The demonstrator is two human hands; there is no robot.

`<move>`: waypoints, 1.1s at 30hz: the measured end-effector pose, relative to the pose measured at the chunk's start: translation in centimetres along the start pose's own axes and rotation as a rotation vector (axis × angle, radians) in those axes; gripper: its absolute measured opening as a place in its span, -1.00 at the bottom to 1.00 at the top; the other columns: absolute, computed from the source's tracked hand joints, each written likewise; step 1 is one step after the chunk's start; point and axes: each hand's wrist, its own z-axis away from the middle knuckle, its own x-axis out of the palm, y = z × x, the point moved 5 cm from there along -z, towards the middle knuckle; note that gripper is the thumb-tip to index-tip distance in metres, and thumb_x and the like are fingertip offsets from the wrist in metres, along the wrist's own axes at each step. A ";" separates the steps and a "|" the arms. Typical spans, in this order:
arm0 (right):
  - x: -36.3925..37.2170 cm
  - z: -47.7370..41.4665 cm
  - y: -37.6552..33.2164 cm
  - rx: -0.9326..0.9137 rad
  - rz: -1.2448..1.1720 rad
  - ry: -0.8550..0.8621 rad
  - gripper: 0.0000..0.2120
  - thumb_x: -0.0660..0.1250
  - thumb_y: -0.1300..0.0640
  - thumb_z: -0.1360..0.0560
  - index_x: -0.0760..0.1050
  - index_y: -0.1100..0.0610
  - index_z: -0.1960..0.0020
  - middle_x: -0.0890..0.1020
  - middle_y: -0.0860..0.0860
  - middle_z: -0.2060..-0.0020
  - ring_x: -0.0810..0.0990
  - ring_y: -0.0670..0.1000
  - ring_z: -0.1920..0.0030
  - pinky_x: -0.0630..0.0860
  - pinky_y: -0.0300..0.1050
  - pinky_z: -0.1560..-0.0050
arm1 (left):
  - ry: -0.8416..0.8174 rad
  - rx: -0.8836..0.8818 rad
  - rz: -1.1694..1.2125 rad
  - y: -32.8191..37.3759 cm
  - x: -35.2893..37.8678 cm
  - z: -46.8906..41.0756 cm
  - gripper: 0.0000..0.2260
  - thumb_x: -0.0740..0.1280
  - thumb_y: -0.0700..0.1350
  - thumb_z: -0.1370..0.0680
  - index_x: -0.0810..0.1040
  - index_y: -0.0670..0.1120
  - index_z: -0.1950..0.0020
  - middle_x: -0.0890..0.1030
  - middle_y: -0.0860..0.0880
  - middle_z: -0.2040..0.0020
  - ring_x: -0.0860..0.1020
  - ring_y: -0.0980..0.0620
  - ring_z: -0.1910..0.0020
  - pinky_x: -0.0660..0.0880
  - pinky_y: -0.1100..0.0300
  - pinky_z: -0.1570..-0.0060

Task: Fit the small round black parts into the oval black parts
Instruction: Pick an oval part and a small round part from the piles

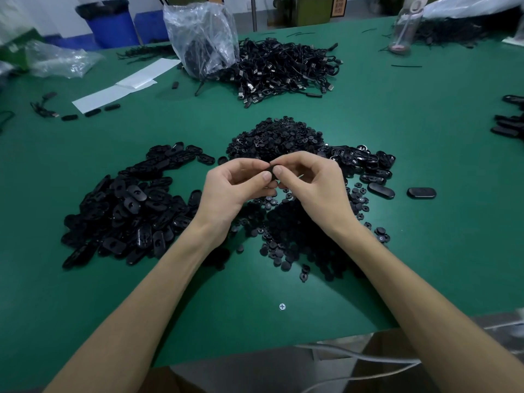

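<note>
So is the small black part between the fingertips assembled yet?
Cannot tell: left hand and right hand pinch the small black plastic part, thumbs covering most of it.

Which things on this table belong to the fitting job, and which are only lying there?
Job: oval parts pile, round parts heap, black part pinched by left hand and right hand.
Lying about: cable heap, plastic bag, white paper, bottle.
</note>
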 end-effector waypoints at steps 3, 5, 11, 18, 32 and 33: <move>-0.2 -0.1 0.3 0.036 -0.076 -0.021 -0.93 0.49 0.20 -0.55 0.72 0.15 -0.02 0.72 -0.07 0.29 0.66 -0.14 0.26 0.52 -0.27 0.20 | -0.001 0.039 -0.090 0.4 0.0 0.1 -0.84 0.48 -0.32 -0.55 0.64 -0.28 -0.11 0.74 -0.19 0.06 0.74 -0.14 0.08 0.67 0.12 0.04; -0.1 0.0 0.4 0.050 -0.112 -0.027 -0.94 0.49 0.22 -0.54 0.72 0.18 -0.01 0.73 -0.06 0.31 0.67 -0.15 0.28 0.50 -0.35 0.22 | 0.002 0.050 -0.134 0.5 -0.1 0.1 -0.85 0.48 -0.33 -0.55 0.64 -0.28 -0.10 0.75 -0.18 0.07 0.74 -0.13 0.10 0.67 0.13 0.06; 0.4 0.4 0.0 -0.030 0.085 0.001 -0.96 0.50 0.23 -0.53 0.72 0.17 0.02 0.72 -0.03 0.23 0.67 -0.11 0.24 0.56 -0.28 0.16 | 0.051 0.047 -0.213 0.2 0.1 0.0 -0.88 0.44 -0.40 -0.55 0.65 -0.24 -0.04 0.75 -0.15 0.10 0.75 -0.07 0.15 0.66 0.17 0.06; 0.7 0.7 -0.3 -0.087 0.103 0.052 -0.97 0.52 0.26 -0.49 0.70 0.17 0.08 0.69 -0.03 0.26 0.63 -0.13 0.28 0.53 -0.33 0.21 | 0.139 0.078 -0.297 -0.1 0.5 -0.1 -0.83 0.46 -0.37 -0.50 0.67 -0.10 0.05 0.74 -0.03 0.16 0.71 0.08 0.17 0.61 0.29 0.13; 0.2 0.5 0.0 0.003 0.040 0.033 -0.97 0.49 0.22 -0.54 0.70 0.17 0.02 0.70 -0.07 0.26 0.64 -0.14 0.29 0.51 -0.32 0.20 | 0.035 0.045 -0.170 0.5 -0.5 -0.1 -0.83 0.53 -0.31 -0.50 0.70 -0.23 -0.08 0.76 -0.15 0.09 0.75 -0.07 0.14 0.65 0.22 0.06; 0.1 0.4 -0.1 0.000 0.046 0.029 -0.96 0.49 0.21 -0.55 0.70 0.16 0.01 0.70 -0.07 0.25 0.63 -0.13 0.28 0.51 -0.31 0.19 | 0.028 0.059 -0.187 0.6 -0.4 -0.2 -0.83 0.53 -0.30 -0.50 0.70 -0.21 -0.08 0.76 -0.14 0.08 0.75 -0.08 0.12 0.65 0.21 0.05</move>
